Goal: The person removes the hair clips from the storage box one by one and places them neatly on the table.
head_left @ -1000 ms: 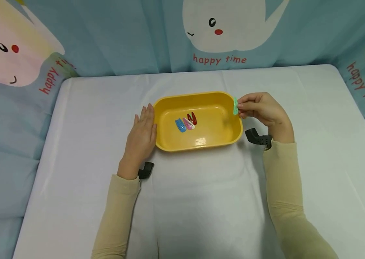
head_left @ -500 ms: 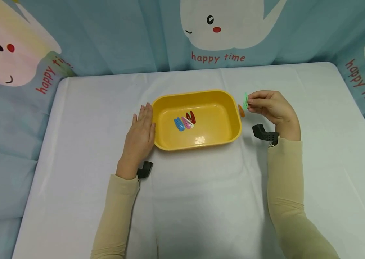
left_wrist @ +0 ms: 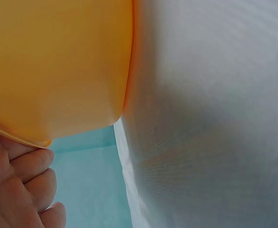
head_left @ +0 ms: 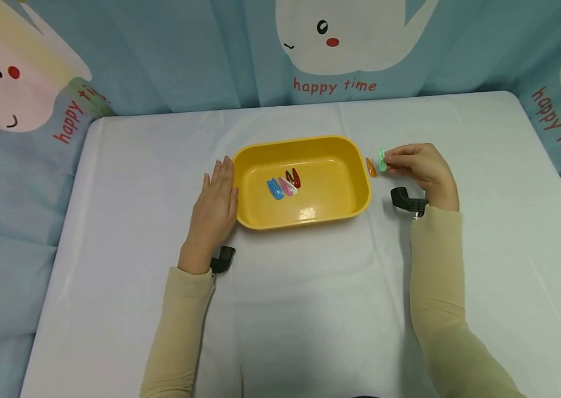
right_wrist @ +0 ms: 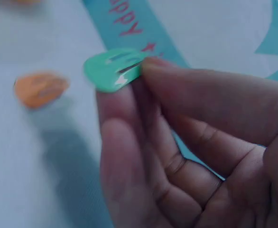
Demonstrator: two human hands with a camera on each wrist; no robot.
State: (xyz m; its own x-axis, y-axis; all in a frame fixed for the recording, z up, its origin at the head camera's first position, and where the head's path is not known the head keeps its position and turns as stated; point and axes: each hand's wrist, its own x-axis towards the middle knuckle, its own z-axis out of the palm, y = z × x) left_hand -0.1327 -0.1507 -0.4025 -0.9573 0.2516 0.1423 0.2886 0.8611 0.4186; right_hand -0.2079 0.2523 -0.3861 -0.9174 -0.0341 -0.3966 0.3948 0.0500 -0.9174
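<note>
My right hand (head_left: 422,168) pinches a green snap hair clip (right_wrist: 113,70) between thumb and fingertips, just right of the yellow tray (head_left: 305,224). An orange hair clip (head_left: 371,167) lies on the table between that hand and the tray's right end. Inside the tray, left of its middle, sit a blue clip (head_left: 275,189), a pink and white clip (head_left: 287,187) and red clip pieces (head_left: 293,178) close together. My left hand (head_left: 212,207) rests with straight fingers along the tray's left end; in the left wrist view its fingertips (left_wrist: 39,161) touch the rim.
A white cloth covers the table (head_left: 310,309). Behind it hangs a blue curtain (head_left: 201,55) with whale prints and red lettering. Black wrist camera mounts (head_left: 407,200) stick out from both wrists. A dark curved edge (head_left: 365,396) shows at the bottom of the head view.
My right hand has moved right with the green clip, from over the tray's right rim to beyond it. The orange clip has come into sight on the table. The left hand stays put.
</note>
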